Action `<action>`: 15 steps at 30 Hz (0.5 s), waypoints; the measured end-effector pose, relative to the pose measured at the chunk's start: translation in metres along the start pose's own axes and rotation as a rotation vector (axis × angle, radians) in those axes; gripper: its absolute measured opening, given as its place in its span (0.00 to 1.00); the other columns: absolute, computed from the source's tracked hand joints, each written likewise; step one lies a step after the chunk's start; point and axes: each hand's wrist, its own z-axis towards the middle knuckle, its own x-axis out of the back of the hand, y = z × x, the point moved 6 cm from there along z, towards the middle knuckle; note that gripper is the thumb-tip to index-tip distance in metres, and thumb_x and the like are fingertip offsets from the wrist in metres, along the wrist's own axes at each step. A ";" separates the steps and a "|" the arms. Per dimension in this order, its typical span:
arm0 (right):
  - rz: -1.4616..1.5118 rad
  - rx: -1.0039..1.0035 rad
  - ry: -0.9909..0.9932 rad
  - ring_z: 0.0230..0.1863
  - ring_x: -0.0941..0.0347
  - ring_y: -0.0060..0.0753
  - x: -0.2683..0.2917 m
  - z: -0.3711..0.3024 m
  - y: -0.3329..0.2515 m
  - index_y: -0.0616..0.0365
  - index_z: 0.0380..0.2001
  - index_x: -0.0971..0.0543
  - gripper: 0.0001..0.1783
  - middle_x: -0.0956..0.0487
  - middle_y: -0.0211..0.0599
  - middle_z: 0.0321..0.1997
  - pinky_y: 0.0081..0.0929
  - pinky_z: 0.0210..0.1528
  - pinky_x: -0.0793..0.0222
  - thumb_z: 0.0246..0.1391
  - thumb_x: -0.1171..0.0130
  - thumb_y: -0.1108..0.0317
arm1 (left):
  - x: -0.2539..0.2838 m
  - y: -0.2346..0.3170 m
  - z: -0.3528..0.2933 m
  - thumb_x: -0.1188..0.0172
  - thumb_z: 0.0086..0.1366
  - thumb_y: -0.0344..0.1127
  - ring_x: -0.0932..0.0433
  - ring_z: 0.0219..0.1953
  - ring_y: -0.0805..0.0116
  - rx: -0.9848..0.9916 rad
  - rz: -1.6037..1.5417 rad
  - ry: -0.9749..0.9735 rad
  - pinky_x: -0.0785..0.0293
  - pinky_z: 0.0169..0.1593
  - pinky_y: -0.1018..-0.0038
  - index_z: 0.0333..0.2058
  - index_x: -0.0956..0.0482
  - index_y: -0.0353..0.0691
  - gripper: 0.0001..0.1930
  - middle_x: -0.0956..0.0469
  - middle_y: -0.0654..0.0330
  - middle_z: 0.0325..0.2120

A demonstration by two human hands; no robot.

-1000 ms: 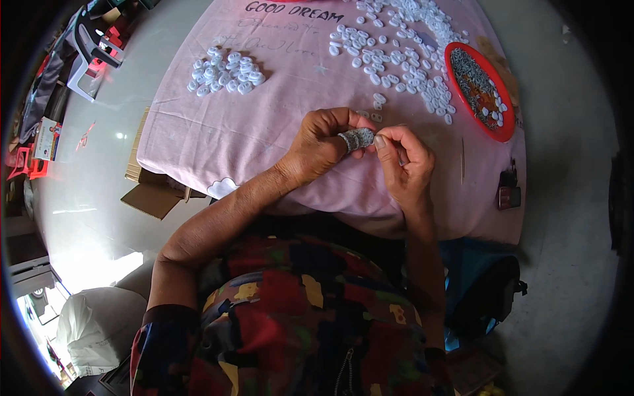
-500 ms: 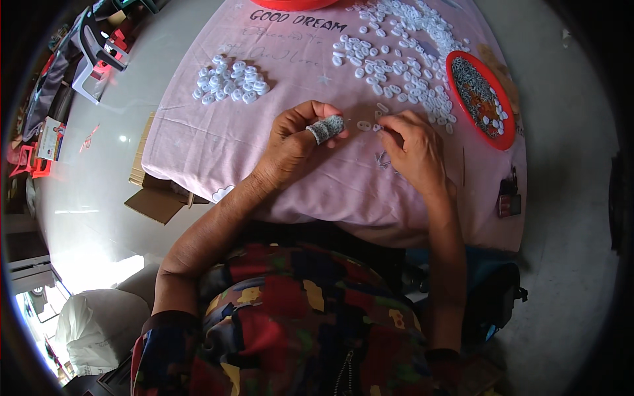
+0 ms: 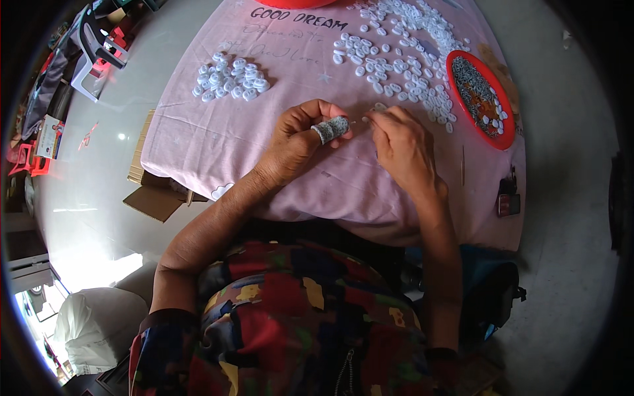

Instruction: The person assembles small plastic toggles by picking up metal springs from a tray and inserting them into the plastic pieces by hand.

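Head view: the left hand (image 3: 297,138) is curled, its fingers drawn in around a grey speckled sleeve (image 3: 330,129); whether the thumb wears that sleeve or only presses on it, I cannot tell. Just past its tip shows a thin bright sliver (image 3: 353,122), too small to make out. Facing it across a narrow gap, the right hand (image 3: 406,145) has thumb and fingers brought together, and they appear to pinch a small pale piece (image 3: 365,119) at their tips. The 2 hands are apart, both over the near middle of the pink-covered desk (image 3: 224,138).

For fine handling like this, I would keep the left hand as the steady side, with the sleeve tip turned toward the right fingers, and let only the right hand travel. A light pinch near the edge of the pale piece should leave more of it in sight — squeezing hard could make something so smooth slip or spin. Resting the wrists on the cloth would probably calm any shake.

Just beyond the right fingers lies a pale oval (image 3: 379,106), partly hidden. Farther out, a compact cluster of white ovals (image 3: 231,80) sits to the left, and a broad scatter of white pieces (image 3: 416,82) spreads to the right. Beside that scatter is a red dish (image 3: 498,142) of grey slivers (image 3: 470,79) — 1 thin stick (image 3: 463,165) lies nearer the person.
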 end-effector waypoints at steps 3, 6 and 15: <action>0.487 -0.321 -0.041 0.33 0.24 0.46 0.000 -0.011 0.007 0.60 0.39 0.19 0.10 0.21 0.40 0.33 0.37 0.36 0.28 0.54 0.43 0.73 | -0.001 0.000 0.000 0.47 0.67 0.24 0.25 0.34 0.75 -0.005 0.040 0.021 0.28 0.43 0.80 0.41 0.25 0.32 0.06 0.21 0.57 0.34; 0.122 -0.024 0.030 0.34 0.25 0.44 0.007 -0.016 -0.008 0.60 0.39 0.19 0.10 0.22 0.38 0.33 0.36 0.37 0.28 0.53 0.41 0.72 | 0.001 0.002 0.002 0.47 0.66 0.25 0.25 0.35 0.76 -0.042 0.053 0.022 0.28 0.43 0.80 0.42 0.25 0.33 0.07 0.21 0.57 0.35; 0.115 0.164 -0.052 0.36 0.27 0.38 -0.012 -0.029 -0.075 0.56 0.36 0.19 0.12 0.25 0.35 0.33 0.34 0.36 0.29 0.45 0.34 0.73 | 0.013 0.008 -0.011 0.47 0.66 0.26 0.26 0.33 0.76 -0.050 -0.044 0.145 0.29 0.40 0.81 0.41 0.24 0.34 0.07 0.22 0.59 0.33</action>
